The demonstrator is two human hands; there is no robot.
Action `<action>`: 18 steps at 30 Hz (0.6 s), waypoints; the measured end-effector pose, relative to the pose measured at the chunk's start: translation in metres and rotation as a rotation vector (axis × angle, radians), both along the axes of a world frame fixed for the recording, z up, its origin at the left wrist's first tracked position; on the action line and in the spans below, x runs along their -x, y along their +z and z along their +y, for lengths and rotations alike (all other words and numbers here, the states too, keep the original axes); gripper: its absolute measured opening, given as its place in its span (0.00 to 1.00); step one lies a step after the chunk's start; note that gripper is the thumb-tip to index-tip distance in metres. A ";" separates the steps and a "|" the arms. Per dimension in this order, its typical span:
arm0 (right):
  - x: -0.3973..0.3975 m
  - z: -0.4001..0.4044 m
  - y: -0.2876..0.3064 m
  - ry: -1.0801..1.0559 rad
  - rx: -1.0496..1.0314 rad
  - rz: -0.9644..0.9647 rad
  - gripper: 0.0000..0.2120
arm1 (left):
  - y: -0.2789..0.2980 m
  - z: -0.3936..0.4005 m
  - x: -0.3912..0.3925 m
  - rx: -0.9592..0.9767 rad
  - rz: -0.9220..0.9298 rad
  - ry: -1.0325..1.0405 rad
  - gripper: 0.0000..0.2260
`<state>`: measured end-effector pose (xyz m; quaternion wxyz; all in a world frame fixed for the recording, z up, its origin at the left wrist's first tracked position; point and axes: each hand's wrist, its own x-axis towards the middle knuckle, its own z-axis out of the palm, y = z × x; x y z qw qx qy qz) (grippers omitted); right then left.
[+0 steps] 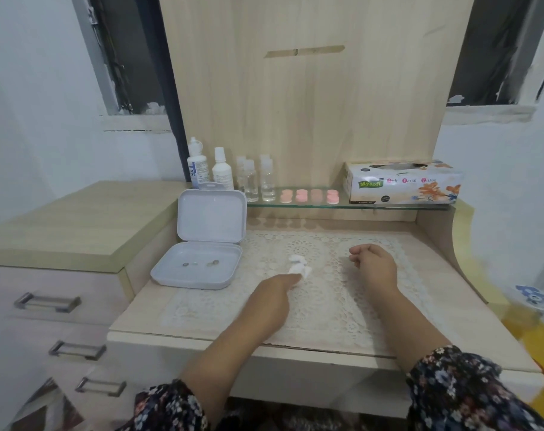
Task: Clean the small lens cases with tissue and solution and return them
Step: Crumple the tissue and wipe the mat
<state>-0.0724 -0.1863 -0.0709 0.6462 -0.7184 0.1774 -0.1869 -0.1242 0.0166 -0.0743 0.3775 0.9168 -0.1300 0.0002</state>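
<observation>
Sitting on glass shelf (388, 206) at back: pink lens cases (309, 195), by solution bottles (199, 168) & tissue box (404, 181), looking returned. Lying crumpled on lace mat (342, 306): tissue (299, 265). Touching it w/ fingertips: left hand (273, 293); grip unclear. Resting loosely curled, holding nothing: right hand (373, 262). Remaining, prob.: binning tissue.
</observation>
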 end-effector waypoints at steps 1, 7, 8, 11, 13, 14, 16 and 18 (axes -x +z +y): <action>0.000 0.000 0.002 0.030 0.034 0.032 0.14 | 0.002 0.000 0.004 0.008 -0.004 -0.032 0.20; 0.012 0.017 0.031 0.350 0.157 0.058 0.07 | 0.035 0.002 0.011 0.407 -0.018 0.054 0.16; 0.017 0.023 0.036 0.464 0.131 0.060 0.07 | 0.039 0.001 0.011 0.462 -0.021 0.078 0.15; 0.034 0.040 0.045 0.677 0.122 0.011 0.05 | 0.049 0.000 0.011 0.577 -0.004 0.197 0.15; 0.042 0.052 0.049 0.650 0.128 -0.111 0.04 | 0.053 0.000 0.010 0.646 0.023 0.298 0.15; 0.045 0.058 0.050 0.616 0.128 -0.156 0.07 | 0.055 0.001 0.010 0.675 0.032 0.342 0.16; 0.052 0.070 0.053 0.593 0.195 -0.200 0.10 | 0.057 0.004 0.010 0.778 0.055 0.403 0.17; 0.059 0.080 0.053 0.631 0.303 -0.225 0.10 | 0.059 0.009 0.011 0.889 0.073 0.440 0.17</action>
